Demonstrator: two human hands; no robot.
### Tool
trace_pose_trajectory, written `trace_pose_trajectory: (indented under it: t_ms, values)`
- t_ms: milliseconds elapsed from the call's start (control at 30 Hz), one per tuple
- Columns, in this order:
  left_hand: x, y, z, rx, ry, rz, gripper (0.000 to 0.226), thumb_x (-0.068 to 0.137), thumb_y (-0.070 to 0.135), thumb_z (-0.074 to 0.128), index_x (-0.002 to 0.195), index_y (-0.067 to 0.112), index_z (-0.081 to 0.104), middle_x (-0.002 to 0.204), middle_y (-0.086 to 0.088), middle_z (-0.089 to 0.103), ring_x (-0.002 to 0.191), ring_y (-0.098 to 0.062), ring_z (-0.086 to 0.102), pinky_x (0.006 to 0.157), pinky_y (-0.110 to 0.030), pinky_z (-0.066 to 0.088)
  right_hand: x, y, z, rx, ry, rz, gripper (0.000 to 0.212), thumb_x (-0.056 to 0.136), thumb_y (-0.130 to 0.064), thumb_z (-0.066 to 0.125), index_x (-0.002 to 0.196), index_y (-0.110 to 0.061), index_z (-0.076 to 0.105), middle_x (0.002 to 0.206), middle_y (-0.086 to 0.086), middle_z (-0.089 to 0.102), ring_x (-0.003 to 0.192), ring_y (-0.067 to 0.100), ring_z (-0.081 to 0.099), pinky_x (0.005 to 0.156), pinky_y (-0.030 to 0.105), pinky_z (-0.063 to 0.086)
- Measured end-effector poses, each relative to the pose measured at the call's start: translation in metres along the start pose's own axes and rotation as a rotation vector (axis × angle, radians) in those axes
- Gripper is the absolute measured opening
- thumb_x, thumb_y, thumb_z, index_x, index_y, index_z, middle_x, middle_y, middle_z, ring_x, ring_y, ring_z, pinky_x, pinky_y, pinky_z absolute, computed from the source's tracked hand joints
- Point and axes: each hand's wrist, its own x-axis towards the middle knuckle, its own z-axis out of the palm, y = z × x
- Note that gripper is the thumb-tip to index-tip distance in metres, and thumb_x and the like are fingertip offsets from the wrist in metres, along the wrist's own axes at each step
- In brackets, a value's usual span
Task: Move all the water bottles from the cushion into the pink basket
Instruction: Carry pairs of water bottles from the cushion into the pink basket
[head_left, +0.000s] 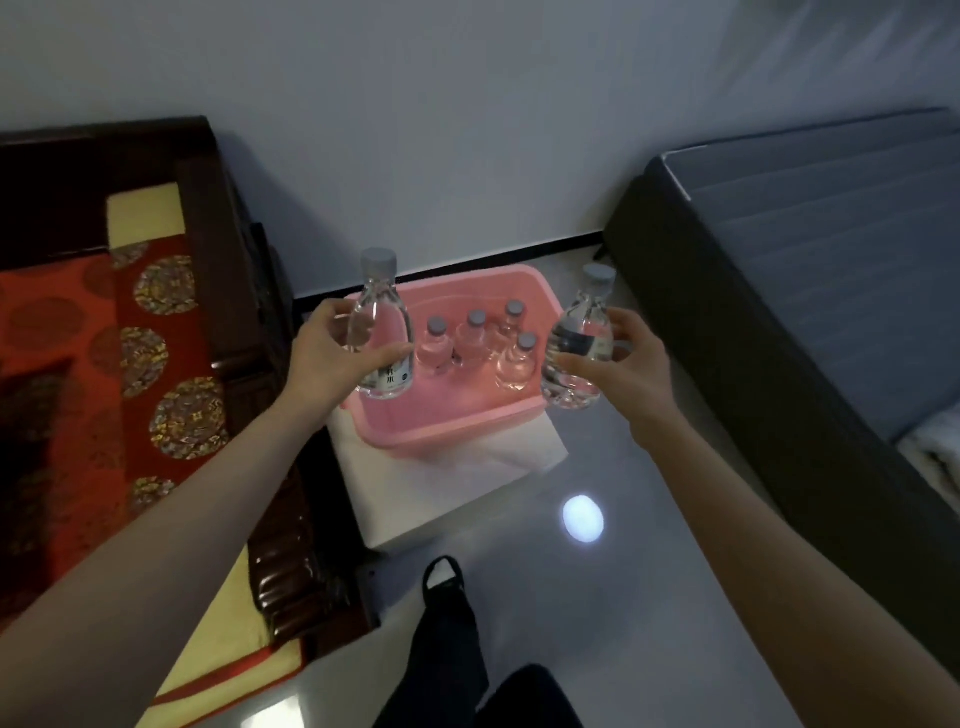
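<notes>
The left hand (332, 349) is curling fingers and thumb round a clear plastic water bottle with a grey cap (379, 312), holding it upright over the left edge of the pink plastic basket (457, 423). The right hand (621, 358) is gripping a second, tilted clear bottle (582, 338) at the basket's right edge. Four more grey-capped bottles (474, 338) are standing inside, toward its far right corner. No bottle is showing on the visible part of the red patterned cushion (156, 374), so the task is probably nearing completion. A dark wooden frame (234, 260) and a grey mattress (805, 286) are flanking the basket without blocking it.
</notes>
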Motion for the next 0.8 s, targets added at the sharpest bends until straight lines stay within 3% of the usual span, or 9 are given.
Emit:
trace_pose_trajectory:
  t_ms: [167,300,400,500,633,700,800]
  values:
    - [0.050,-0.009,0.019,-0.003,0.017,-0.067,0.082,0.043,0.046,0.091,0.112,0.021,0.056,0.106,0.000,0.069,0.099,-0.015,0.066,0.090,-0.044,0.054,0.068,0.001,0.022,-0.002,-0.049,0.023,0.065,0.059,-0.014,0.089,0.115,-0.021,0.058,0.096,-0.012,0.062,0.085,0.008,0.064,0.071,0.022,0.055]
    - [0.074,-0.028,0.037,0.028,0.019,-0.099,0.073,0.049,0.036,0.092,0.110,0.028,0.052,0.112,0.003,0.066,0.106,-0.014,0.062,0.095,-0.039,0.051,0.105,0.016,0.046,-0.014,-0.121,0.021,0.056,0.059,-0.004,0.088,0.102,-0.023,0.058,0.086,-0.015,0.064,0.067,-0.011,0.062,0.061,0.008,0.047]
    - [0.082,-0.046,0.055,0.043,0.010,-0.112,0.076,0.054,0.026,0.092,0.117,0.022,0.051,0.112,0.009,0.061,0.110,-0.014,0.057,0.094,-0.030,0.047,0.126,0.044,0.070,-0.064,-0.203,0.045,0.063,0.054,-0.019,0.091,0.108,-0.022,0.060,0.097,-0.007,0.070,0.083,-0.001,0.067,0.075,0.026,0.054]
    - [0.084,-0.064,0.071,0.030,0.006,-0.162,0.076,0.056,0.022,0.091,0.119,0.021,0.049,0.116,0.004,0.059,0.111,-0.017,0.056,0.095,-0.033,0.047,0.138,0.070,0.092,-0.110,-0.224,0.095,0.071,0.049,-0.036,0.090,0.113,-0.032,0.058,0.101,-0.010,0.071,0.091,0.011,0.069,0.083,0.041,0.057]
    - [0.096,-0.082,0.092,0.055,0.047,-0.223,0.075,0.060,0.018,0.089,0.118,0.016,0.043,0.116,-0.001,0.055,0.106,-0.017,0.054,0.093,-0.032,0.046,0.147,0.093,0.121,-0.181,-0.244,0.153,0.066,0.055,-0.041,0.087,0.112,-0.030,0.055,0.094,-0.015,0.069,0.083,0.001,0.066,0.070,0.016,0.051]
    - [0.102,-0.089,0.101,0.097,0.090,-0.290,0.075,0.061,0.019,0.089,0.119,0.012,0.042,0.111,0.000,0.056,0.098,-0.016,0.056,0.082,-0.025,0.042,0.150,0.102,0.132,-0.209,-0.249,0.153,0.062,0.059,-0.044,0.084,0.110,-0.028,0.053,0.092,-0.013,0.068,0.080,0.003,0.065,0.064,0.014,0.047]
    - [0.112,-0.103,0.113,0.138,0.138,-0.340,0.070,0.059,0.019,0.088,0.110,0.016,0.041,0.104,0.002,0.058,0.091,-0.018,0.059,0.079,-0.026,0.043,0.160,0.119,0.146,-0.235,-0.304,0.123,0.057,0.060,-0.024,0.084,0.106,-0.024,0.051,0.089,-0.010,0.067,0.079,0.007,0.065,0.063,0.021,0.049]
